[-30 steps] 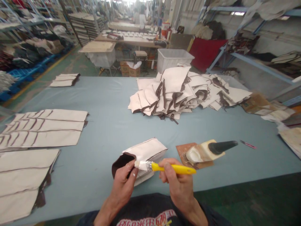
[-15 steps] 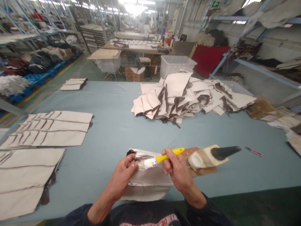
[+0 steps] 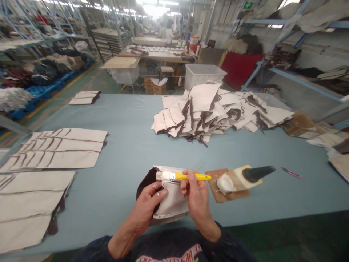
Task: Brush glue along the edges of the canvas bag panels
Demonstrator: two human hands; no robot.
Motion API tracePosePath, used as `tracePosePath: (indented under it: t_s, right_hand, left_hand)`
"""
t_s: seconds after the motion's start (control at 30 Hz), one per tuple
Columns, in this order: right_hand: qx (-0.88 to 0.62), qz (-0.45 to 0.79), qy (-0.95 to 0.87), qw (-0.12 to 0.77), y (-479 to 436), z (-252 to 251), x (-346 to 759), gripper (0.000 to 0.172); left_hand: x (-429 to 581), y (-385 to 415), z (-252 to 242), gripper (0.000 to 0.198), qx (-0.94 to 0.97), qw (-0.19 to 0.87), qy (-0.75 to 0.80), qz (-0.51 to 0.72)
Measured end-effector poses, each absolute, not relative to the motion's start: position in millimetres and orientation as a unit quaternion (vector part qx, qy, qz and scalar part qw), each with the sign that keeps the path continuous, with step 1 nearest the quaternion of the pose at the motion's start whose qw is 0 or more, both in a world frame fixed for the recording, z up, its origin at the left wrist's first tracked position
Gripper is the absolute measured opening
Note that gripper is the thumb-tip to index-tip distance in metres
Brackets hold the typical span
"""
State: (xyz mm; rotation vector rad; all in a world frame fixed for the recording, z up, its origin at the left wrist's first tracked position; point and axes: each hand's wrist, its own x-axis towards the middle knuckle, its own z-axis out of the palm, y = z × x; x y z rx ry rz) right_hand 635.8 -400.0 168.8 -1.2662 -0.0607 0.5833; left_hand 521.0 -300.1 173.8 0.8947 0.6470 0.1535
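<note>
My right hand is closed around the yellow handle of a paintbrush, its pale bristles pointing left over the top edge of a cream fabric piece. Between thumb and fingers my left hand grips the left side of that piece, where a dark brown lining shows. Whether the bristles touch the fabric I cannot tell. To the right stands a cut-open container with white paste inside and a black handle-like end, resting on a brown board.
A loose heap of cream pieces with brown edging lies at the back right. Overlapping rows of similar pieces cover the left side. Small pink-handled snips lie at the right of the blue-grey table.
The brush has moved left and up, now nearly level. My left hand has turned the fabric piece, and more of its brown lining shows.
</note>
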Motion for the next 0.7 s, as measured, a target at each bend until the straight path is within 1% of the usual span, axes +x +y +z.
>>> tracePosePath:
  t_s: [0.17,0.3,0.37,0.47,0.6,0.7]
  right_hand:
    - [-0.619,0.232,-0.075,0.747,-397.0,169.1,638.6,0.056]
    - [-0.608,0.164,-0.086,0.772,-411.8,170.9,648.7,0.051]
    - [-0.599,0.163,-0.103,0.777,-421.5,171.3,650.7,0.048]
    - [-0.624,0.178,-0.175,0.741,-429.8,169.3,647.4,0.043]
    - [-0.669,0.109,-0.251,0.691,-427.0,162.3,642.2,0.038]
    - [-0.671,0.078,-0.285,0.68,-426.4,162.5,646.1,0.034]
  left_hand:
    - [520.3,-300.3,173.0,0.052,0.367,0.861,0.345,0.064]
    - [517.0,-296.6,173.0,0.05,0.35,0.867,0.348,0.065]
    - [515.6,-295.1,174.4,0.049,0.35,0.868,0.345,0.066]
    - [514.0,-294.0,179.5,0.047,0.377,0.868,0.32,0.05]
    - [513.5,-293.5,185.5,0.054,0.439,0.859,0.259,0.036]
    - [514.5,-291.8,183.5,0.055,0.445,0.851,0.275,0.052]
